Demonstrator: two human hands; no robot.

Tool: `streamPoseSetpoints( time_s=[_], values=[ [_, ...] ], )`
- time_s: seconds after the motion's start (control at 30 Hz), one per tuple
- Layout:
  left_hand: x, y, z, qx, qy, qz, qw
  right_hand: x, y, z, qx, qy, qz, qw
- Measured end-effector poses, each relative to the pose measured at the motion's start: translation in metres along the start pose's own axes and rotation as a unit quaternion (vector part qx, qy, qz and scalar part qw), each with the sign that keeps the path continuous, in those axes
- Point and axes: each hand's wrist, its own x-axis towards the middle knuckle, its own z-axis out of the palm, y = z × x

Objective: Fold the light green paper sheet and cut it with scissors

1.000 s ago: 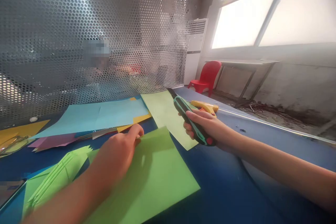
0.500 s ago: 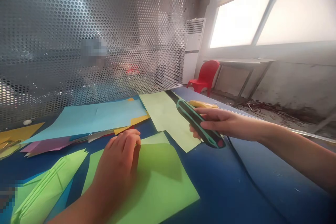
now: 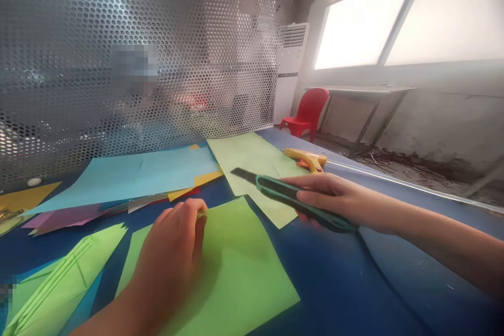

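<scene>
My left hand (image 3: 171,254) rests palm down on a bright green sheet of paper (image 3: 240,273) lying on the blue table (image 3: 346,283), fingers curled at the sheet's far edge. My right hand (image 3: 334,199) grips a teal and black utility knife (image 3: 283,197) with its dark blade out, pointing left and held level just above the table. The blade tip hangs over a pale green sheet (image 3: 252,168) beyond the bright green one.
A folded green paper piece (image 3: 66,278) lies at the left front. Light blue (image 3: 129,176), purple (image 3: 66,216) and yellow sheets (image 3: 23,197) overlap farther back. A yellow glue gun (image 3: 307,157) lies behind my right hand. A perforated metal screen (image 3: 137,58) walls the table's far side.
My right hand has lowered and swung the knife from pointing away to pointing left, nearer the bright green sheet. My left hand slid slightly back along that sheet.
</scene>
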Motion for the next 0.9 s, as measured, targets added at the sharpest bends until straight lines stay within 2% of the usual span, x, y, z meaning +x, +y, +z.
streamPoseSetpoints(
  time_s=[0.1,0.27,0.4,0.53,0.7,0.9],
  values=[
    [-0.003,-0.002,0.003,0.003,0.001,-0.001,1.000,-0.006,-0.010,-0.003,-0.030,-0.064,0.033,0.997],
    [-0.009,-0.007,0.013,-0.028,-0.043,-0.006,0.999,-0.014,-0.017,-0.013,-0.105,-0.139,0.066,0.982],
    [-0.015,-0.011,0.021,-0.072,-0.076,-0.034,0.994,-0.015,-0.017,-0.015,-0.172,-0.142,0.055,0.973],
    [-0.013,-0.012,0.017,-0.126,-0.194,-0.029,0.973,-0.016,-0.019,-0.013,-0.231,-0.108,0.023,0.967],
    [-0.005,0.004,-0.002,-0.149,-0.328,-0.032,0.932,-0.022,-0.025,0.001,-0.283,-0.079,-0.014,0.956],
    [0.001,0.012,-0.004,-0.176,-0.449,0.006,0.876,-0.030,-0.020,0.020,-0.390,-0.089,-0.077,0.913]
  ],
)
